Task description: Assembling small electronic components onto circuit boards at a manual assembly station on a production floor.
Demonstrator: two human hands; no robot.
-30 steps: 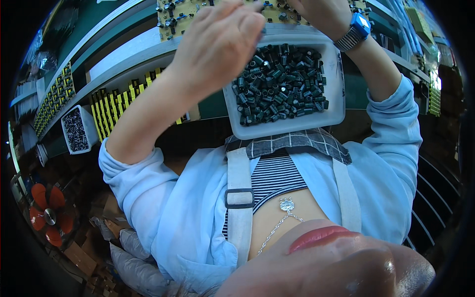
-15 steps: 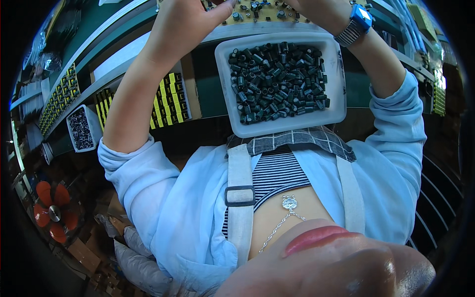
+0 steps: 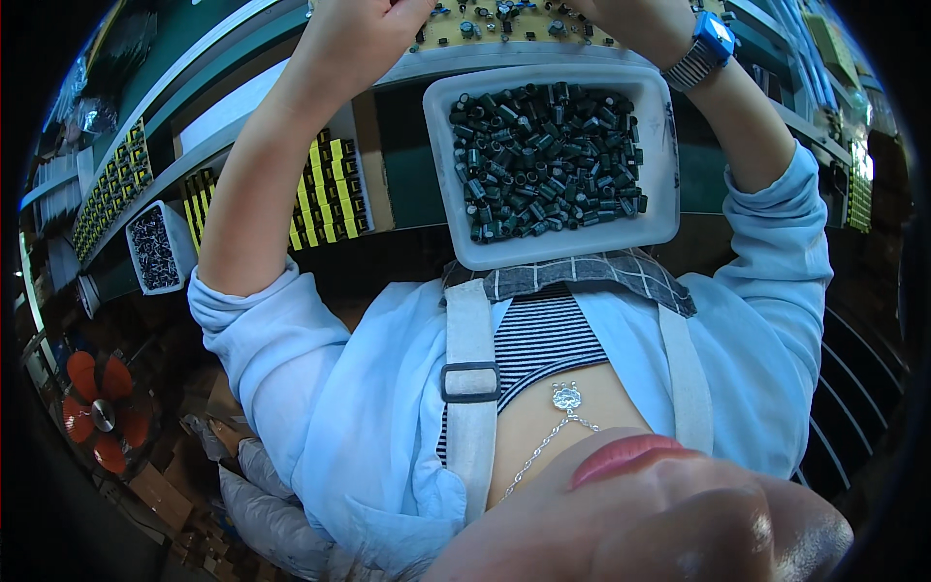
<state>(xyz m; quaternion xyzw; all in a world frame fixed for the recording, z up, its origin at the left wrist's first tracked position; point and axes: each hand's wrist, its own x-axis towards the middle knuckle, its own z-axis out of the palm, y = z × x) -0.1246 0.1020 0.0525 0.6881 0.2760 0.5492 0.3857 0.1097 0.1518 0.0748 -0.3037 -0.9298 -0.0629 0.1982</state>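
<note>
1. In the head view, your white tray stands in front of your chest, heaped with dark green cylindrical components lying at all angles; a strip of its right floor is bare.
2. Just beyond the tray lies your tan circuit board, dotted with small parts and cut by the top edge.
3. Your left hand is over the board's left end. Its fingertips run out of view, so you cannot see whether they are pinched or hold anything.
4. Your right hand is at the board's right side, well apart from the left; its fingers are cut off too, their grip unclear.
5. Left of the tray, a cardboard box holds rows of yellow-and-black parts, partly hidden behind your left forearm.
6. Farther left, a small white bin is filled with small dark and silvery pieces.
</note>
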